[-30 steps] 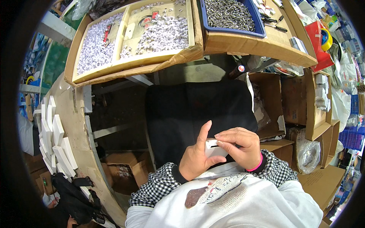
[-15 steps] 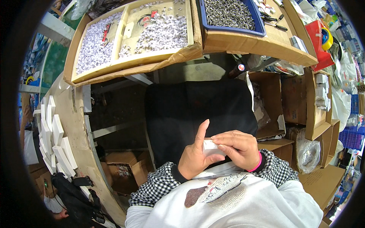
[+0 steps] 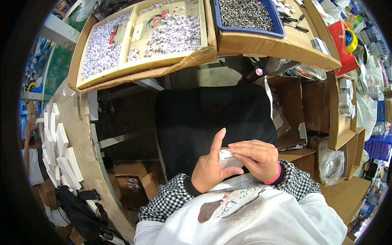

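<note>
Ahead of my hands, beyond a black cloth (image 3: 212, 118) spread over my lap, lies a cardboard tray (image 3: 143, 41) of small white paper pieces, with a blue bin (image 3: 249, 16) of small metal parts to its right. Far to the left of my left hand, a row of white boxes (image 3: 57, 143) stands along the bench edge. To the right of my right hand sit open cardboard cartons (image 3: 326, 110).

My left hand (image 3: 210, 173) is closed around a small white box (image 3: 228, 157), thumb underneath, index finger pointing up and away. My right hand (image 3: 255, 159) lies over the box from the right, fingers curled onto its top edge. Both hands are clamped on it. The box lies between the two palms, long axis running left to right, touching both hands equally, close against my chest.
</note>
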`<state>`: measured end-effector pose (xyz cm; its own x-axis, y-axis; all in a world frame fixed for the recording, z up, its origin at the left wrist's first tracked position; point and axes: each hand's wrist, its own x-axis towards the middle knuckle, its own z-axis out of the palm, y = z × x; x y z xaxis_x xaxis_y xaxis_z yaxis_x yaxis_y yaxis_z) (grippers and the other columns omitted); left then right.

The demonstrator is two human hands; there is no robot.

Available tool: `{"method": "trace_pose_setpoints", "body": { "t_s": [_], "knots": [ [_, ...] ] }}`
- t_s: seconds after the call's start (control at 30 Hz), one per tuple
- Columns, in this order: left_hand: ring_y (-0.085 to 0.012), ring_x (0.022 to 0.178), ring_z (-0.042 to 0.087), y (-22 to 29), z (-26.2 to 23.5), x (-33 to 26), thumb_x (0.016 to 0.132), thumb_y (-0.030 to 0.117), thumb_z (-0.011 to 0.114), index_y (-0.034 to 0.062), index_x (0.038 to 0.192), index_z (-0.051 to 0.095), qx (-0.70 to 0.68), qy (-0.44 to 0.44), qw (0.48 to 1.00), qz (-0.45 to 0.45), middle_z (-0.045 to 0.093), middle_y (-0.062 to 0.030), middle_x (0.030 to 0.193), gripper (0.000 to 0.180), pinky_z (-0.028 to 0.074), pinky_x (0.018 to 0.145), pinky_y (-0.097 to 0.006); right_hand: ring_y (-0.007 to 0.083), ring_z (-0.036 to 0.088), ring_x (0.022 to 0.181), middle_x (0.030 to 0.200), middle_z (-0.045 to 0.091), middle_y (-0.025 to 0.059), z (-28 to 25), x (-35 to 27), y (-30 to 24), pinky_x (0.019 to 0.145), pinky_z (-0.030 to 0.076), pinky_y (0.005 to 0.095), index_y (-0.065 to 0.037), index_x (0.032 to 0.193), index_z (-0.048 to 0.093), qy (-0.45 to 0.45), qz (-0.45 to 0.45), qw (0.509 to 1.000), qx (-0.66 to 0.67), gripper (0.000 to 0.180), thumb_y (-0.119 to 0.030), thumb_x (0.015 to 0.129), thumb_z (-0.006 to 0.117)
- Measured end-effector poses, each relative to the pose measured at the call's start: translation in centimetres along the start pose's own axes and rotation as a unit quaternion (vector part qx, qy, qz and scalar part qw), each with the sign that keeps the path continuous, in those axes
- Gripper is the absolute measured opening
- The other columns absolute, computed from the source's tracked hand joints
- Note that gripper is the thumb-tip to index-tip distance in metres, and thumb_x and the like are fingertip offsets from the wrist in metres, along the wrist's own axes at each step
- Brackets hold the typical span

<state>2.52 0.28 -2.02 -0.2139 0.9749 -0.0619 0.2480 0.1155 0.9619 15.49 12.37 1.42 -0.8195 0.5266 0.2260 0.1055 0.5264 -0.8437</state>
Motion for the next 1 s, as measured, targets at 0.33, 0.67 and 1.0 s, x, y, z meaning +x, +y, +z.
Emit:
{"method": "trace_pose_setpoints", "body": {
  "t_s": [0.33, 0.67, 1.0],
  "knots": [
    [-0.0311, 0.078, 0.068, 0.48, 0.04, -0.18, 0.065, 0.056, 0.072, 0.0027, 0.143, 0.007, 0.07, -0.013, 0.997, 0.021, 0.065, -0.0204, 0.094, 0.114, 0.056, 0.066, -0.034, 0.0244, 0.069, 0.081, 0.089, 0.069, 0.0129, -0.48, -0.15, -0.45, 0.07, 0.054, 0.0293, 0.0, 0.089, 0.067, 0.014, 0.025, 0.999, 0.039, 0.012, -0.001, 0.077, 0.067],
    [-0.0306, 0.084, 0.067, 0.37, -0.12, -0.22, 0.063, 0.053, 0.075, 0.0044, 0.143, -0.001, 0.048, -0.026, 0.997, 0.051, 0.064, -0.0208, 0.1, 0.121, 0.055, 0.074, -0.034, 0.0246, 0.068, 0.079, 0.088, 0.069, 0.0133, -0.55, -0.3, -0.3, 0.068, 0.054, 0.0284, 0.0, 0.09, 0.067, 0.009, 0.007, 0.997, 0.083, 0.014, -0.002, 0.077, 0.067],
    [-0.0319, 0.083, 0.067, 0.43, 0.01, 0.01, 0.071, 0.053, 0.068, -0.0019, 0.142, 0.002, 0.041, 0.003, 0.997, 0.066, 0.063, -0.0204, 0.101, 0.111, 0.056, 0.068, -0.034, 0.0267, 0.068, 0.083, 0.09, 0.068, 0.0141, -0.22, -0.19, 0.14, 0.072, 0.055, 0.0311, 0.0, 0.091, 0.066, 0.007, -0.061, 0.998, 0.019, 0.022, 0.0, 0.07, 0.071]
  ]
}}
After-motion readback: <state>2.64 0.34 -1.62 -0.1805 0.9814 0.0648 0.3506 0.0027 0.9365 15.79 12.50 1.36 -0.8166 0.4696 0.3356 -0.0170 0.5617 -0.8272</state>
